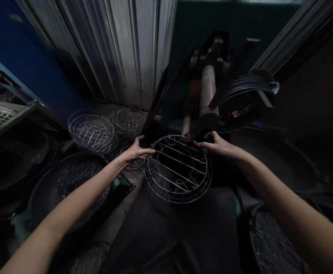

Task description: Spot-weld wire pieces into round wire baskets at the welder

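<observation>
A round wire rack (178, 170) is between my two hands, with straight parallel bars across its top and bent wire loops inside its rings. My left hand (136, 153) grips its left rim, one digit raised away from the wire. At the upper right rim, the fingers of my right hand (219, 145) pinch the ring. The rack's far edge lies close to the lower metal rod (186, 125) of a green machine (180, 57); whether they touch I cannot tell. Beneath the rack's near side, dark cloth (177, 224) covers what looks like my lap.
Wire rings and grids are stacked on the floor (93, 133) at left. Dark basins (37, 198) hold more wire parts; another basin (280, 236) stands at lower right. A coil of black wire (246, 89) is beside the machine. Corrugated metal sheeting (120, 49) stands behind.
</observation>
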Motion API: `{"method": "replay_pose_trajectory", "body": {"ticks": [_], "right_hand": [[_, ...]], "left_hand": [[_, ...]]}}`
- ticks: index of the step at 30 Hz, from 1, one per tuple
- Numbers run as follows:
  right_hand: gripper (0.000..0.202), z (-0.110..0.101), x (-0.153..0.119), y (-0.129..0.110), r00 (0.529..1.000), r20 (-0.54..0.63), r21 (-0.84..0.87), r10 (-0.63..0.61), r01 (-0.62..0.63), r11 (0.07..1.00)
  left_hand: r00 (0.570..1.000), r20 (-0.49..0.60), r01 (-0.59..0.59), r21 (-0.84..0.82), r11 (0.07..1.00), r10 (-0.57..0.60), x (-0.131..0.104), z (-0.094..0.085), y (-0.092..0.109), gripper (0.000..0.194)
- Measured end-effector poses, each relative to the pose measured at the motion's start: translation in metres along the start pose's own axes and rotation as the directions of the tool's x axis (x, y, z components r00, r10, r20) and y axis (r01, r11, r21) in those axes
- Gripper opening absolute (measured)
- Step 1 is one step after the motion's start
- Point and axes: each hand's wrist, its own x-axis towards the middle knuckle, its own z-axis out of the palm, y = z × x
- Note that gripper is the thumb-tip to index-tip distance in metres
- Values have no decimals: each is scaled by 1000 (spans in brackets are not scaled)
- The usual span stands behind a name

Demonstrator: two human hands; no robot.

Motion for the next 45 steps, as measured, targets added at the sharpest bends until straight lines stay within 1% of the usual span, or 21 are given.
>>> {"method": "replay_pose_trajectory", "body": {"ticks": [4, 8, 14, 19, 21, 24, 28, 33, 37, 41, 45], "right_hand": [[58, 4, -2, 1, 998, -58, 19, -23, 24, 1000], [59, 5, 0, 2, 999, -47, 27, -19, 21, 999], [63, 5, 2, 2, 998, -62, 22, -10, 12, 1000], [57, 7, -1, 2, 997, -71, 52, -18, 22, 998], [54, 7, -2, 3, 998, -54, 76, -40, 44, 996], [53, 7, -4, 4, 994, 2, 119, -105, 105, 987], [51, 7, -7, 3, 993, 56, 124, -108, 101, 987], [46, 7, -10, 1, 994, 46, 93, -102, 98, 991], [43, 5, -11, -1, 988, 66, 29, -141, 140, 990], [47, 4, -13, -3, 987, 75, 34, -141, 139, 990], [50, 4, -11, 1, 986, 83, 50, -146, 142, 989]], "left_hand": [[1000, -15, -7, 6, 1000, 7, 3, 0, -4, 105], [999, -23, -33, 8, 999, 33, 4, -1, -6, 107], [999, -26, -32, -6, 999, 32, -1, 1, -1, 107], [999, -35, -26, -22, 999, 25, -3, 3, 1, 106], [999, -38, -24, -26, 999, 23, -4, 4, 1, 105], [999, -47, -23, -31, 999, 21, -5, 6, 2, 102], [998, -53, -42, -40, 998, 40, -4, 5, -2, 103], [996, -44, -74, -24, 997, 73, 0, 1, -12, 106], [996, -55, -69, -32, 997, 67, 1, 1, -13, 107], [996, -62, -69, -18, 997, 68, -2, 4, -13, 105], [995, -57, -76, -13, 997, 76, -3, 3, -15, 107]]}}
